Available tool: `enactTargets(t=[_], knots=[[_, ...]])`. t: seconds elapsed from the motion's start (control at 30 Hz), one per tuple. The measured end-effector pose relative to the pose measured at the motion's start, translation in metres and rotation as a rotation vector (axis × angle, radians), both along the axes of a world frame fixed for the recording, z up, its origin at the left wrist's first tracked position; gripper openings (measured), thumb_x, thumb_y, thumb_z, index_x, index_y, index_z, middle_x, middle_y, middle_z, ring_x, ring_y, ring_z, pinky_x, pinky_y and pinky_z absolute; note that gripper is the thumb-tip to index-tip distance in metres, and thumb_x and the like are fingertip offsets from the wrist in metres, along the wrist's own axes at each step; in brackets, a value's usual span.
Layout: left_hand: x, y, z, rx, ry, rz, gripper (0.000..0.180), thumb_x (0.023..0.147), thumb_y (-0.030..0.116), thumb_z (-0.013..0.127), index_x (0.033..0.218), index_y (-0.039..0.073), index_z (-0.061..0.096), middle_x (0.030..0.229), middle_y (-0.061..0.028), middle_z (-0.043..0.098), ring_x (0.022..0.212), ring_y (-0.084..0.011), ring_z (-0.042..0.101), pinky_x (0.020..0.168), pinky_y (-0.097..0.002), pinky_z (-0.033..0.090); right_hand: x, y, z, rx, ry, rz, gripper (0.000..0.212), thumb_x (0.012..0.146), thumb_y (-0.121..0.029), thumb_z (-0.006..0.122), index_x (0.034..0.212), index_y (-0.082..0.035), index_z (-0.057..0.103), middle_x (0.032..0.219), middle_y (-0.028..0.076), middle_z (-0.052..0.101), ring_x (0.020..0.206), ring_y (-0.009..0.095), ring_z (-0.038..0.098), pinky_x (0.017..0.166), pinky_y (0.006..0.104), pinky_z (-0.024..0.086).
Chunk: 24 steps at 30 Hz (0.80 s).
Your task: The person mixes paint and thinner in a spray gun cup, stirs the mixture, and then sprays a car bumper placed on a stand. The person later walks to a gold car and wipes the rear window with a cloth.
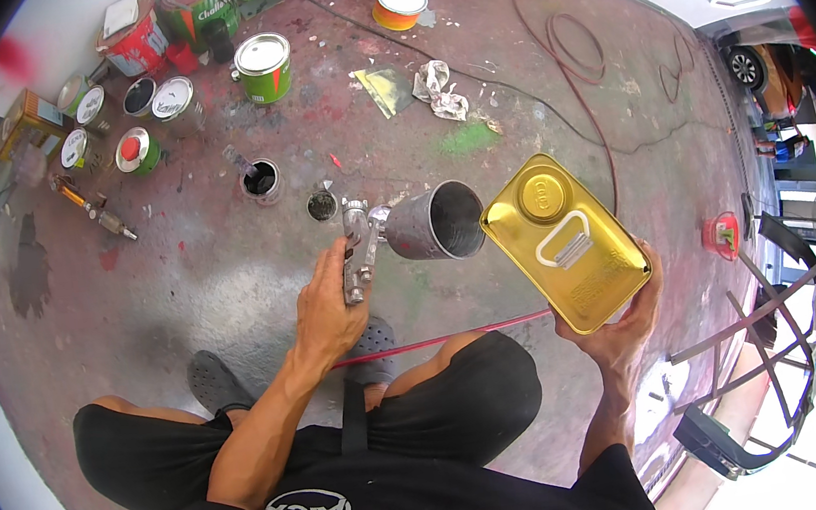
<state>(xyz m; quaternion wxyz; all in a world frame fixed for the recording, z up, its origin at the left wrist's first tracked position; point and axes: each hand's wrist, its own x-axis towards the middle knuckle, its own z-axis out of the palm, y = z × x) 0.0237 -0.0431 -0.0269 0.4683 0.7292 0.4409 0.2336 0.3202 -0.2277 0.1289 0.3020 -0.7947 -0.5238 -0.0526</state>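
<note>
My left hand (324,307) is closed round a metal spray gun (358,257). The gun's grey cup (411,226) lies tipped on its side with its open mouth toward the right; its inside looks dark. In my right hand (633,315) is a rectangular gold metal can (587,280), gripped from below and the right side. Its top faces me, with a round cap and a white handle on it. The can's upper left corner is close to the cup's rim; whether they touch I cannot tell. No liquid shows between them.
On the stained floor stand an open can of dark paint (262,182), a small open tin (322,204), a green paint can (264,68) and several others. A second spray gun (96,210) lies left. A pink hose (458,336) crosses near my knees. A metal stand (766,345) is at right.
</note>
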Motion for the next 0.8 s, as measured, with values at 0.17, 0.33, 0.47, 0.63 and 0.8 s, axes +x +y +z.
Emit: enactTargets(t=[0.17,0.33,0.47,0.63,0.8], knots=[[-0.002,0.000,-0.003,-0.004,0.000,0.000,0.051,0.105,0.016,0.072,0.148,-0.003,0.054,0.130,-0.0255,0.068,0.110,-0.0414,0.073,0.093,-0.0450,0.057,-0.004,0.009,0.014,-0.065,-0.140,0.040,0.120,0.058,-0.030,0.104,0.159,-0.006,0.045,0.144,0.018,0.064,0.132,0.034,0.065,0.113,0.0468,0.052],[-0.006,0.003,-0.010,0.026,-0.024,0.001,0.050,0.105,0.017,0.071,0.148,-0.003,0.054,0.130,-0.0265,0.068,0.112,-0.0428,0.072,0.094,-0.0456,0.057,-0.007,0.017,0.016,-0.065,-0.153,0.059,0.120,0.057,-0.029,0.104,0.159,-0.006,0.045,0.145,0.018,0.064,0.132,0.035,0.066,0.113,0.0477,0.053],[-0.009,0.006,-0.009,0.008,-0.030,0.016,0.050,0.106,0.019,0.071,0.148,-0.003,0.055,0.129,-0.0264,0.068,0.113,-0.0429,0.072,0.095,-0.0456,0.057,-0.007,0.020,0.016,-0.078,-0.130,0.062,0.128,0.053,-0.034,0.109,0.161,-0.007,0.045,0.151,0.020,0.061,0.139,0.040,0.061,0.116,0.0522,0.052],[-0.012,0.010,-0.006,-0.072,-0.024,0.030,0.051,0.106,0.020,0.071,0.148,-0.003,0.055,0.128,-0.0255,0.069,0.113,-0.0416,0.073,0.095,-0.0447,0.057,-0.012,0.032,0.017,-0.088,-0.157,0.088,0.126,0.054,-0.032,0.107,0.161,-0.007,0.045,0.150,0.020,0.062,0.137,0.038,0.063,0.114,0.0503,0.053],[-0.015,0.013,-0.013,-0.076,-0.045,0.052,0.050,0.107,0.020,0.071,0.148,-0.004,0.055,0.129,-0.0260,0.069,0.113,-0.0393,0.073,0.096,-0.0434,0.057,-0.012,0.044,0.016,-0.084,-0.206,0.121,0.120,0.057,-0.024,0.103,0.160,-0.007,0.045,0.146,0.017,0.065,0.132,0.034,0.067,0.111,0.0455,0.055]])
